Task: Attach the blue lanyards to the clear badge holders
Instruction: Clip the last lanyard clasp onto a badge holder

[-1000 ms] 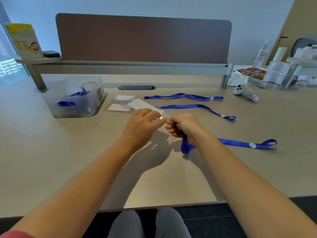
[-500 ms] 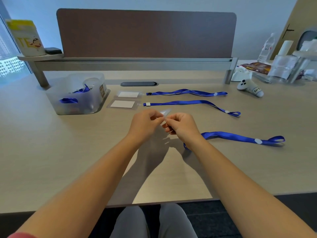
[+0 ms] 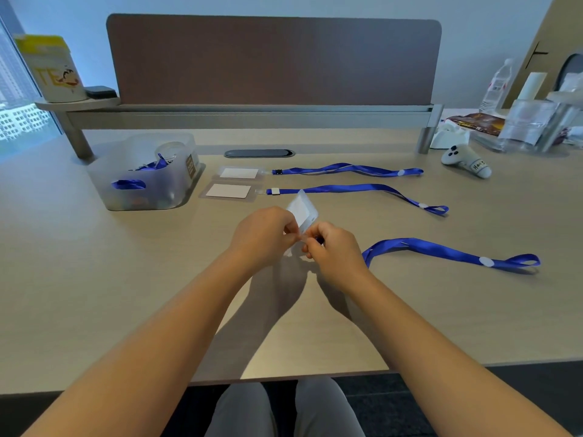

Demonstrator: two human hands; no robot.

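My left hand [image 3: 263,236] pinches a clear badge holder [image 3: 303,210] that stands tilted up above the desk, a white card inside it. My right hand [image 3: 334,247] is closed on the clip end of a blue lanyard [image 3: 448,253]; the clip itself is hidden in my fingers, right against the holder's lower edge. The lanyard's strap trails off to the right across the desk. Farther back lie two other badge holders [image 3: 227,190] [image 3: 239,172], each with a blue lanyard [image 3: 353,188] [image 3: 347,169] stretched out from its right end.
A translucent bin [image 3: 145,171] with more blue lanyards stands at the left. A white controller [image 3: 467,159], a water bottle [image 3: 497,85] and plastic packets sit at the back right. A desk divider [image 3: 271,58] closes the back; the desk's front edge [image 3: 284,378] is near my knees.
The badge holder has swung from nearly edge-on to upright and tilted between my hands. The lanyard's strap has shifted slightly on the desk. My hands have stayed close together.
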